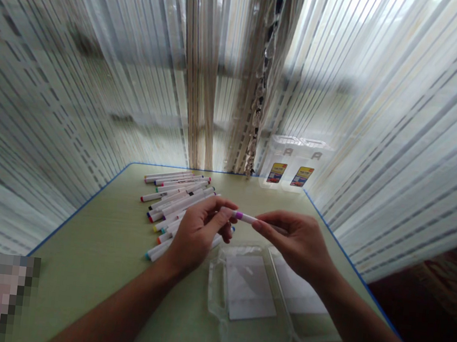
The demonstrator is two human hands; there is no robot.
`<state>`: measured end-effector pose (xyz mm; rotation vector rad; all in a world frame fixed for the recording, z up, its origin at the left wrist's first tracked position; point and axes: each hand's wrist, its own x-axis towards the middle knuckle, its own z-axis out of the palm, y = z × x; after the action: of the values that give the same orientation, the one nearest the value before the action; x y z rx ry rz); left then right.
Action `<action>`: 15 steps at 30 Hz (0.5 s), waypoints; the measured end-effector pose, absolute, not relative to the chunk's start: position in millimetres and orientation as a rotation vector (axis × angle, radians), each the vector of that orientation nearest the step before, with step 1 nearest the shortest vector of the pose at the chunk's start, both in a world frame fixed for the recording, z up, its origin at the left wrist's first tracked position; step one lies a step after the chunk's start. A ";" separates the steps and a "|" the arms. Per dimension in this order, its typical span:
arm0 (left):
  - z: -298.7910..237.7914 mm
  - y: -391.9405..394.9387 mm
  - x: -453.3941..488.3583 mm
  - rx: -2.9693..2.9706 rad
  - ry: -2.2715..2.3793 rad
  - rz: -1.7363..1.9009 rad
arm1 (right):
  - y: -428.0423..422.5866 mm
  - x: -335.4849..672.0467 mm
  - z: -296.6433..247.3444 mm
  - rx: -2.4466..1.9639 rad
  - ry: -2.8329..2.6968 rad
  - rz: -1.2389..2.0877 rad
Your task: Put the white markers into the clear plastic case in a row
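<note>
A white marker with a purple band (239, 215) is held level between my two hands above the table. My left hand (203, 228) pinches its left end, the fingers curled round it. My right hand (301, 238) grips the right part of the barrel between thumb and fingers. Beside and behind my left hand lies a loose pile of white markers (176, 201) with coloured ends, some partly hidden by that hand. Below my hands an opened clear plastic case (254, 334) lies on the table, with a white sheet (251, 287) in its left half; my right forearm covers part of its right half.
Two clear cases (296, 151) with yellow labels stand upright at the back right of the green table (94, 244). A blue edge borders the tabletop. String curtains (140, 75) hang behind and at both sides. A blurred-out patch fills the lower left corner.
</note>
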<state>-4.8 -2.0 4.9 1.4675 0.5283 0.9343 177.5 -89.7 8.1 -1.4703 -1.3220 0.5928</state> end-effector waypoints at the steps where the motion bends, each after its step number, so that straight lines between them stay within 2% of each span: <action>1: 4.6 -1.1 -4.6 1.434 0.523 0.941 | -89.7 178.1 8.6 -1.474 -1.313 0.597; 15: 3.7 5.2 -4.1 1.180 0.540 1.002 | -87.3 179.0 13.7 -1.316 -1.052 0.863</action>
<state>-4.1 5.2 3.7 1.1798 0.5396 1.0022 179.0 -87.3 13.7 -1.3157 -1.0518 0.8632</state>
